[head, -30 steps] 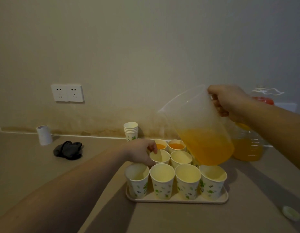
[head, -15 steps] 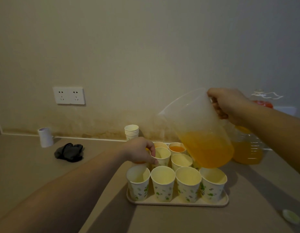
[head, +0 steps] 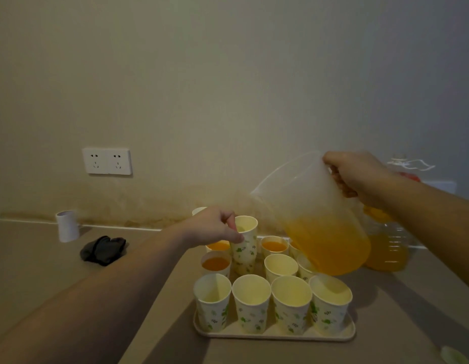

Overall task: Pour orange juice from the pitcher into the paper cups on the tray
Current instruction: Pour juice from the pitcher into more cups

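A beige tray (head: 275,333) holds several leaf-printed paper cups. The front row of cups (head: 251,292) is empty; three cups further back hold orange juice (head: 215,263). My left hand (head: 215,227) grips one empty paper cup (head: 245,245) by its rim and side and holds it raised above the tray's back rows. My right hand (head: 359,177) holds the handle of a clear plastic pitcher (head: 314,214), tilted left, spout toward the lifted cup. Orange juice fills the pitcher's lower part. No juice is flowing.
A large plastic bottle of orange juice (head: 388,245) stands behind the pitcher at right. A black cloth (head: 103,249) and a small white cylinder (head: 67,225) lie at left by the wall. A wall socket (head: 107,161) is above them. A pale lid (head: 455,355) lies at bottom right.
My left hand has lifted one empty cup off the tray and raised it toward the pitcher's spout. The pitcher stays held, tilted, in about the same place.
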`<move>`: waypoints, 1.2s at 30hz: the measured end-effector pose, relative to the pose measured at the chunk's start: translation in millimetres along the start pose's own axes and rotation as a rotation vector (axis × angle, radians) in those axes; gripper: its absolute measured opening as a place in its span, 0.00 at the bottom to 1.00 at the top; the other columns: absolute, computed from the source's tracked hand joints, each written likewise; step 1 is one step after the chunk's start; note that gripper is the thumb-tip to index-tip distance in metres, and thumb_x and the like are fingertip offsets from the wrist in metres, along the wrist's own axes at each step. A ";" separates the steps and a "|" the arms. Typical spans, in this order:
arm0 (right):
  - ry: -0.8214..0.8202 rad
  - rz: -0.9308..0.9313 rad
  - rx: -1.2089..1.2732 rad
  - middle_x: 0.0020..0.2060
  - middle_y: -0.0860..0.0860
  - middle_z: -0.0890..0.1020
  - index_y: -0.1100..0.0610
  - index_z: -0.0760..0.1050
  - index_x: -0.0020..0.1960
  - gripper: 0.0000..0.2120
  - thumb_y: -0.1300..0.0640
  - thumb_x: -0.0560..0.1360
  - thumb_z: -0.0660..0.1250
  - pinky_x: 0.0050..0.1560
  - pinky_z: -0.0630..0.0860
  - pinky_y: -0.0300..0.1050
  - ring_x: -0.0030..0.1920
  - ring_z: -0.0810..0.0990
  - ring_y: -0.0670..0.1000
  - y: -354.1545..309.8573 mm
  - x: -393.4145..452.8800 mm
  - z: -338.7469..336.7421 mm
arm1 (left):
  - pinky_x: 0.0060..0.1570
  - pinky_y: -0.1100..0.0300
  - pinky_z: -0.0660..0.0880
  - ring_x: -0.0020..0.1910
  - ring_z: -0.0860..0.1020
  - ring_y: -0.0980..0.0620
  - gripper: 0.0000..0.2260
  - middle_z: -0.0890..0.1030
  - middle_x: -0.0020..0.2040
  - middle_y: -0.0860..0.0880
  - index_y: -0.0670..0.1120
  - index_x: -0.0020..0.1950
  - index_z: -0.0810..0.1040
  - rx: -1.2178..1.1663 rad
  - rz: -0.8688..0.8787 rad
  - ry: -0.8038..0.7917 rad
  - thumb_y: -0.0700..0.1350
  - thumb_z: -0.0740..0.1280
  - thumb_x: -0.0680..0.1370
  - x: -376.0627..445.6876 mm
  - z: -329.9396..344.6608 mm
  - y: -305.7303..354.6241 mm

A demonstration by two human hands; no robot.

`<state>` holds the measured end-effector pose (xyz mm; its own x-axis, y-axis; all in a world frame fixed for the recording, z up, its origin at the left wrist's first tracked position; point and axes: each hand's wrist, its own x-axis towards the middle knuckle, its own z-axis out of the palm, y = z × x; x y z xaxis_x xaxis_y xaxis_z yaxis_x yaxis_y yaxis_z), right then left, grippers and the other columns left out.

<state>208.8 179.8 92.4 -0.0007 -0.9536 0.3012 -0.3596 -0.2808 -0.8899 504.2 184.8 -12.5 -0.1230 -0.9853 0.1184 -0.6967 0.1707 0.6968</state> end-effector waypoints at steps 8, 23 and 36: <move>0.002 -0.002 -0.059 0.26 0.52 0.68 0.56 0.69 0.34 0.13 0.55 0.76 0.63 0.30 0.59 0.43 0.26 0.62 0.51 1.9 1.8 -2.5 | 0.44 0.54 0.78 0.48 0.77 0.48 0.19 0.77 0.57 0.47 0.53 0.54 0.73 -0.068 0.062 0.070 0.49 0.78 0.69 2.7 1.9 4.4; 0.021 -0.043 -0.313 0.28 0.56 0.70 0.62 0.71 0.37 0.13 0.56 0.77 0.64 0.29 0.61 0.43 0.26 0.65 0.53 -10.8 4.0 1.2 | 0.48 0.66 0.79 0.57 0.78 0.58 0.38 0.77 0.64 0.55 0.59 0.76 0.63 -0.258 0.132 0.114 0.52 0.80 0.71 7.4 16.5 0.3; 0.003 -0.029 -0.415 0.29 0.52 0.70 0.58 0.70 0.35 0.15 0.54 0.78 0.64 0.28 0.66 0.41 0.27 0.67 0.50 -11.2 9.1 3.6 | 0.59 0.49 0.81 0.63 0.78 0.47 0.40 0.75 0.69 0.51 0.62 0.75 0.64 -0.399 0.097 0.111 0.54 0.82 0.68 16.1 26.8 -9.3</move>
<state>216.2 173.9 103.9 0.0121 -0.9455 0.3255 -0.7053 -0.2388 -0.6675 489.7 167.4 -36.0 -0.0820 -0.9628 0.2574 -0.3546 0.2695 0.8953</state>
